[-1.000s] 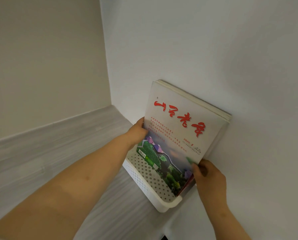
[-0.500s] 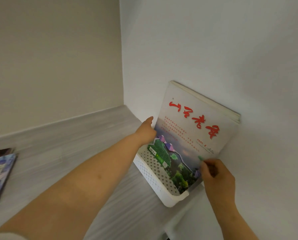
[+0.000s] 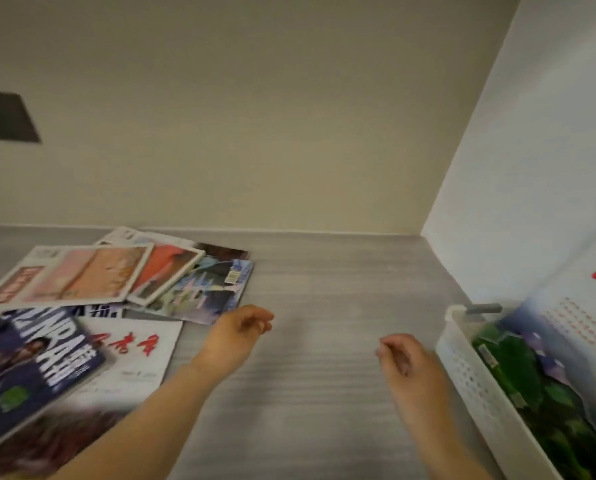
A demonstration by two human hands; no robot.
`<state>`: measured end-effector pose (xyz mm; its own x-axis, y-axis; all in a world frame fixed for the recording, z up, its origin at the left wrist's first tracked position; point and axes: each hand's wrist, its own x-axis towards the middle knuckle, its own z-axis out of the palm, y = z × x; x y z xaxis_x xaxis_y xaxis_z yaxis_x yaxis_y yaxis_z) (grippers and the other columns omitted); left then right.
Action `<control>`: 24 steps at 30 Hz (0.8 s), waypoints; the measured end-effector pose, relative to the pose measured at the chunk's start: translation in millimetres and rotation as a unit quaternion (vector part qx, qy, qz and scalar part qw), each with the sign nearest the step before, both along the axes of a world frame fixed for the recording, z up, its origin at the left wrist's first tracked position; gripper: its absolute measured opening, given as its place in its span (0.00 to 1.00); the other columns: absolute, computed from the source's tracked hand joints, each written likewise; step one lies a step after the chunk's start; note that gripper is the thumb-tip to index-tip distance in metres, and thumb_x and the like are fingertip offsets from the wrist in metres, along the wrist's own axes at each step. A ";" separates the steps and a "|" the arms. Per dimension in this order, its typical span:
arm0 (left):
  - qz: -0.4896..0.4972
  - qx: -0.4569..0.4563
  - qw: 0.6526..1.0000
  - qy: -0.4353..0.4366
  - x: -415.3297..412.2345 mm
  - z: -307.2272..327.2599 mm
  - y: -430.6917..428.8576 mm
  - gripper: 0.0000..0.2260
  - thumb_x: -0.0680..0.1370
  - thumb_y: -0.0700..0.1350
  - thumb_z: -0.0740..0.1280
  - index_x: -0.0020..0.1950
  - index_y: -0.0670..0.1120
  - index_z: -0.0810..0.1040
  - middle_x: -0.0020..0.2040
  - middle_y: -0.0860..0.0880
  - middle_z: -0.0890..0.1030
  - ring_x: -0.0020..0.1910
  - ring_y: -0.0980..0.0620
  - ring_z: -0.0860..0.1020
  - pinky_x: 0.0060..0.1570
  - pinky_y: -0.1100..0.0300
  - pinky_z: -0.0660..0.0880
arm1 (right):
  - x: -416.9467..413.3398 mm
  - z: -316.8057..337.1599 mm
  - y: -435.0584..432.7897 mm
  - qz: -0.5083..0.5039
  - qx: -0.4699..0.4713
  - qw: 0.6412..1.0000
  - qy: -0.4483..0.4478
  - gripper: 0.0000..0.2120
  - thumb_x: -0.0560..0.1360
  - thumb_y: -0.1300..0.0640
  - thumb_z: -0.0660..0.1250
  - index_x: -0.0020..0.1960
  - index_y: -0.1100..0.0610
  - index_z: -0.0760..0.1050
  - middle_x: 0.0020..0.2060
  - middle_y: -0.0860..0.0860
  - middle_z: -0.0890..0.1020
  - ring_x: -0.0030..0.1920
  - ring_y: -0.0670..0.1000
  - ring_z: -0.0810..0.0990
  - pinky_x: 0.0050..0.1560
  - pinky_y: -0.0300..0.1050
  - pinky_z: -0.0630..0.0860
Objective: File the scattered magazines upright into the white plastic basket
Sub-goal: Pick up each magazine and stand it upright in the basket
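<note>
Magazines (image 3: 92, 306) litter grey tabletop (image 3: 324, 375) in beige-walled corner.

Both forearms are bare, no sleeves in view; the left hand (image 3: 235, 336) and right hand (image 3: 407, 362) wear no gloves.

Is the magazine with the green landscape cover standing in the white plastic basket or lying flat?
Standing: the green landscape magazine rises out of the white perforated plastic basket, tilted back towards the white wall.
</note>
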<state>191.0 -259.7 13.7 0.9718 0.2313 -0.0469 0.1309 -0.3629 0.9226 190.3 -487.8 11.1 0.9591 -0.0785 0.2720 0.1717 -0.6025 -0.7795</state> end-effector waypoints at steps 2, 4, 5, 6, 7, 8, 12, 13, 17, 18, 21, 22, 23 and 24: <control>0.076 0.023 0.997 0.014 -29.5 -9.7 55.0 0.11 0.75 0.29 0.58 0.44 0.41 0.77 0.38 0.45 0.80 0.39 0.55 0.80 0.35 0.73 0.71 | 1.4 -9.4 46.8 0.064 -0.010 0.998 0.023 0.11 0.69 0.67 0.67 0.36 0.52 0.73 0.27 0.48 0.76 0.30 0.42 0.74 0.34 0.25 0.66; 0.148 0.056 0.987 0.035 -59.2 -21.7 104.4 0.11 0.74 0.29 0.58 0.46 0.39 0.79 0.45 0.40 0.82 0.46 0.47 0.79 0.42 0.62 0.71 | -0.1 -20.9 92.6 0.126 -0.032 0.990 0.056 0.07 0.69 0.68 0.66 0.38 0.57 0.77 0.32 0.53 0.80 0.33 0.45 0.77 0.35 0.26 0.67; 0.181 0.075 0.980 0.044 -73.7 -27.8 126.0 0.10 0.75 0.30 0.59 0.47 0.38 0.79 0.48 0.39 0.82 0.49 0.45 0.78 0.48 0.58 0.71 | -1.8 -27.1 113.7 0.154 -0.046 0.985 0.068 0.05 0.70 0.68 0.66 0.40 0.60 0.78 0.36 0.56 0.82 0.37 0.50 0.79 0.37 0.27 0.68; 0.208 0.093 0.972 0.056 -87.6 -33.8 145.3 0.09 0.75 0.32 0.60 0.49 0.38 0.79 0.51 0.38 0.82 0.51 0.43 0.79 0.50 0.56 0.70 | -4.4 -33.6 133.9 0.181 -0.064 0.978 0.077 0.04 0.70 0.67 0.66 0.42 0.62 0.78 0.39 0.57 0.83 0.41 0.52 0.80 0.40 0.29 0.69; 0.230 0.112 0.964 0.073 -101.0 -39.0 162.2 0.09 0.75 0.34 0.61 0.51 0.39 0.79 0.53 0.38 0.81 0.53 0.41 0.78 0.49 0.55 0.70 | -7.7 -39.9 154.1 0.207 -0.085 0.971 0.082 0.04 0.70 0.65 0.65 0.44 0.62 0.78 0.42 0.57 0.83 0.44 0.52 0.81 0.43 0.33 0.70; 0.248 0.129 0.956 0.092 -113.6 -43.5 177.6 0.10 0.76 0.35 0.62 0.54 0.40 0.79 0.56 0.39 0.80 0.54 0.40 0.78 0.48 0.56 0.70 | -11.7 -45.8 173.9 0.231 -0.104 0.964 0.084 0.05 0.71 0.64 0.65 0.46 0.62 0.78 0.45 0.57 0.83 0.47 0.52 0.81 0.47 0.37 0.71; 0.270 0.230 0.923 0.151 -150.2 -59.2 231.9 0.18 0.75 0.40 0.65 0.64 0.42 0.72 0.66 0.40 0.72 0.62 0.40 0.72 0.58 0.50 0.70 | -28.6 -64.7 251.2 0.331 -0.138 0.926 0.116 0.12 0.73 0.60 0.63 0.55 0.57 0.75 0.55 0.52 0.81 0.55 0.50 0.78 0.55 0.38 0.69; 0.262 0.259 0.912 0.178 -157.9 -63.1 244.5 0.21 0.75 0.44 0.65 0.67 0.43 0.69 0.69 0.42 0.69 0.66 0.41 0.69 0.63 0.50 0.68 | -33.4 -67.7 269.8 0.348 -0.123 0.919 0.141 0.13 0.73 0.59 0.62 0.57 0.56 0.73 0.56 0.51 0.80 0.56 0.49 0.77 0.55 0.37 0.69; 0.214 0.325 0.880 0.272 -179.2 -79.5 283.3 0.35 0.71 0.62 0.63 0.73 0.51 0.55 0.76 0.49 0.55 0.75 0.48 0.54 0.73 0.52 0.54 | -46.1 -67.8 326.7 0.312 0.054 0.899 0.303 0.14 0.74 0.62 0.62 0.60 0.60 0.70 0.54 0.55 0.80 0.49 0.48 0.76 0.50 0.38 0.71; 0.206 0.329 0.877 0.284 -180.0 -81.9 291.8 0.38 0.69 0.66 0.63 0.73 0.52 0.53 0.76 0.50 0.52 0.75 0.48 0.51 0.73 0.51 0.51 | -45.3 -65.5 336.6 0.287 0.103 0.888 0.345 0.15 0.74 0.62 0.62 0.60 0.61 0.69 0.50 0.54 0.80 0.46 0.49 0.77 0.47 0.39 0.73; 0.179 0.323 0.878 0.305 -172.9 -82.5 314.6 0.45 0.64 0.70 0.64 0.74 0.55 0.47 0.77 0.50 0.47 0.76 0.47 0.46 0.74 0.47 0.47 | -39.3 -59.1 355.8 0.226 0.196 0.843 0.448 0.20 0.74 0.61 0.62 0.65 0.61 0.63 0.45 0.54 0.77 0.41 0.50 0.77 0.38 0.39 0.74; 0.169 0.323 0.880 0.305 -167.5 -82.8 321.8 0.45 0.64 0.69 0.64 0.74 0.55 0.46 0.77 0.50 0.47 0.76 0.46 0.46 0.74 0.47 0.47 | -39.2 -58.2 358.5 0.225 0.179 0.845 0.451 0.21 0.74 0.60 0.62 0.66 0.60 0.61 0.45 0.53 0.77 0.40 0.49 0.76 0.38 0.38 0.74; 0.160 0.327 0.881 0.301 -161.0 -83.1 329.2 0.44 0.66 0.68 0.63 0.74 0.55 0.47 0.77 0.49 0.47 0.76 0.46 0.46 0.74 0.47 0.46 | -40.1 -57.6 360.2 0.233 0.151 0.851 0.445 0.22 0.74 0.59 0.62 0.66 0.59 0.61 0.43 0.51 0.76 0.40 0.48 0.76 0.38 0.37 0.73; 0.153 0.331 0.883 0.294 -153.5 -82.9 337.1 0.42 0.67 0.67 0.63 0.74 0.54 0.48 0.77 0.49 0.48 0.76 0.46 0.47 0.74 0.46 0.46 | -41.4 -56.8 361.2 0.245 0.125 0.858 0.434 0.21 0.74 0.58 0.62 0.66 0.58 0.62 0.41 0.49 0.75 0.39 0.47 0.75 0.38 0.37 0.73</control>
